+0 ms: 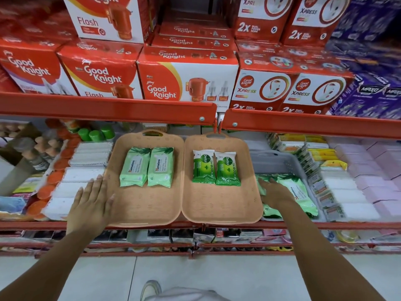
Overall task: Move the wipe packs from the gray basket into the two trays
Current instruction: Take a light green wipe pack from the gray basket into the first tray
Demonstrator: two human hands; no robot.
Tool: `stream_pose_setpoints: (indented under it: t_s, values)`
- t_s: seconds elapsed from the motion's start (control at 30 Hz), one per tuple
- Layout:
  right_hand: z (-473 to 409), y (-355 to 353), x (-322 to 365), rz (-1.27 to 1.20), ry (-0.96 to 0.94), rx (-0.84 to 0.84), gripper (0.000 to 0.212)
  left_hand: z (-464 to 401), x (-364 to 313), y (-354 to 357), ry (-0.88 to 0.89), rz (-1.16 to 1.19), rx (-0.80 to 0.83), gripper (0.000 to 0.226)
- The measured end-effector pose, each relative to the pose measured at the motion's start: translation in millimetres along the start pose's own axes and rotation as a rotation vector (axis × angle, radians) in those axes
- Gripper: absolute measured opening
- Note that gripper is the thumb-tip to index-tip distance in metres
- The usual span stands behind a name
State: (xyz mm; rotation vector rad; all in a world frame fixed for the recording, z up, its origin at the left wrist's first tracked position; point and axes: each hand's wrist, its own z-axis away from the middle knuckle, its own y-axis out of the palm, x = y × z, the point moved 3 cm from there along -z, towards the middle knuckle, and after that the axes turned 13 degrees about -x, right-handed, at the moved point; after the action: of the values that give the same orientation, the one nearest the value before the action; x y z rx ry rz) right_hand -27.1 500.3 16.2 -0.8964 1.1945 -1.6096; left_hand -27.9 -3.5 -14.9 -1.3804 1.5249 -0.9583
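Two tan trays sit side by side on the shelf. The left tray (143,205) holds two light green Himalaya wipe packs (147,167). The right tray (219,207) holds two dark green Dettol wipe packs (216,168). To their right stands the gray basket (275,162) with more green wipe packs (297,192) inside. My right hand (274,192) reaches into the basket and lies flat on the packs; whether it grips one is unclear. My left hand (93,203) rests flat, fingers apart, at the left tray's left edge.
An orange shelf rail (108,105) hangs just above the trays, with red Good Knight boxes (186,81) on it. White packs (86,170) lie left of the trays, small yellow and white packets (321,161) right of the basket. Lower shelves and the floor lie below.
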Motion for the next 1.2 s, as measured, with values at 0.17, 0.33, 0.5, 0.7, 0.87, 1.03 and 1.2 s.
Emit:
stream_pose_setpoints:
  t_s: [0.17, 0.33, 0.5, 0.7, 0.87, 1.03, 1.2]
  values:
    - [2, -2, 4, 0.048, -0.01, -0.032, 0.069, 1, -1, -2, 0.002, 0.01, -0.002, 0.072]
    - [9, -9, -4, -0.06, 0.007, -0.115, 0.059, 1, -1, -2, 0.008, 0.014, 0.003, 0.072]
    - [29, -35, 2, -0.049, 0.014, -0.298, 0.051, 1, -2, -3, 0.01, 0.011, 0.005, 0.072]
    - [62, -70, 59, -0.063, -0.06, -0.437, 0.05, 1, -3, -5, -0.005, 0.01, 0.041, 0.07]
    - [89, -65, 162, -0.231, -0.304, -0.386, 0.052, 1, -5, -7, -0.012, -0.005, 0.0, 0.068]
    - [100, -28, 276, -0.277, -0.52, -0.244, 0.054, 0, -4, -3, -0.014, -0.028, -0.009, 0.066]
    - [91, 8, 336, -0.224, -0.562, -0.204, 0.052, 0, -4, -3, -0.011, 0.008, 0.015, 0.062]
